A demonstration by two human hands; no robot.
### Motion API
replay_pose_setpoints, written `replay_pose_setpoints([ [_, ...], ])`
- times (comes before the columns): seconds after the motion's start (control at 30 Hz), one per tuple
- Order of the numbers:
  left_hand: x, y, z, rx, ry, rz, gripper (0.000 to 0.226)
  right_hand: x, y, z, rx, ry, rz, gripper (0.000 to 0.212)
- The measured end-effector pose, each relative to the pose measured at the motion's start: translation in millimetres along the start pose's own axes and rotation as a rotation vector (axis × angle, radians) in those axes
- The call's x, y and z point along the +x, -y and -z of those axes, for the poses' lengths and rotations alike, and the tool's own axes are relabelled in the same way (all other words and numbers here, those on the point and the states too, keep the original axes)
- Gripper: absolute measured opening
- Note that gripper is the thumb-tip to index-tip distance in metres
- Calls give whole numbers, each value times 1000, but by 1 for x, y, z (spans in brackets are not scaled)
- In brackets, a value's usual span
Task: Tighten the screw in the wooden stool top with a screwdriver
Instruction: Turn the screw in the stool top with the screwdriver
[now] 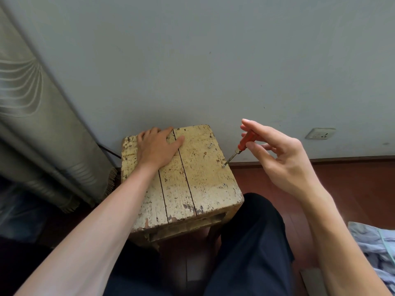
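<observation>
A worn, yellow-painted wooden stool (pixel 198 180) stands against the wall between my knees. My left hand (pixel 158 146) lies flat on the far left of its top, fingers spread. My right hand (pixel 275 154) pinches the red handle of a small screwdriver (pixel 242 145), which tilts down to the left. Its metal tip rests on a screw (pixel 223 166) at the top's right edge. A second screw (pixel 210 145) sticks up further back, and a third screw (pixel 224 185) sits nearer to me along the same edge.
A grey wall rises just behind the stool, with a white socket (pixel 320 133) low on the right. A pale curtain (pixel 38 124) hangs at the left. Light blue cloth (pixel 376 248) lies on the reddish wooden floor at the right. My dark trouser legs flank the stool.
</observation>
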State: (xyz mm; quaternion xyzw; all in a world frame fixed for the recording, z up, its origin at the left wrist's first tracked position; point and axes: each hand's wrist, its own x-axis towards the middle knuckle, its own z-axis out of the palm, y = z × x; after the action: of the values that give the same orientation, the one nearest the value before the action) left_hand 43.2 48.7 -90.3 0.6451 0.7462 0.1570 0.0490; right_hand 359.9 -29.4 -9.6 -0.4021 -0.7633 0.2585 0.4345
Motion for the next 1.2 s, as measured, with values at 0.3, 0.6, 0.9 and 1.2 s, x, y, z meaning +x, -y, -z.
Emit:
replay_pose_setpoints([
  [0.3,1,1,-1,1,2,9,77,-1,-5,-14,-20,-207,10,42],
  [0.6,1,1,-1,-8,-1,6,78,-3,-9,-8,27,-91,31,51],
  [0.9,2,0,-1,-5,0,8,77,-2,-9,-10,129,-90,-6,43],
  [1.2,1,1,-1,-1,-6,3,76,-2,-11,-27,16,-323,-2,36],
])
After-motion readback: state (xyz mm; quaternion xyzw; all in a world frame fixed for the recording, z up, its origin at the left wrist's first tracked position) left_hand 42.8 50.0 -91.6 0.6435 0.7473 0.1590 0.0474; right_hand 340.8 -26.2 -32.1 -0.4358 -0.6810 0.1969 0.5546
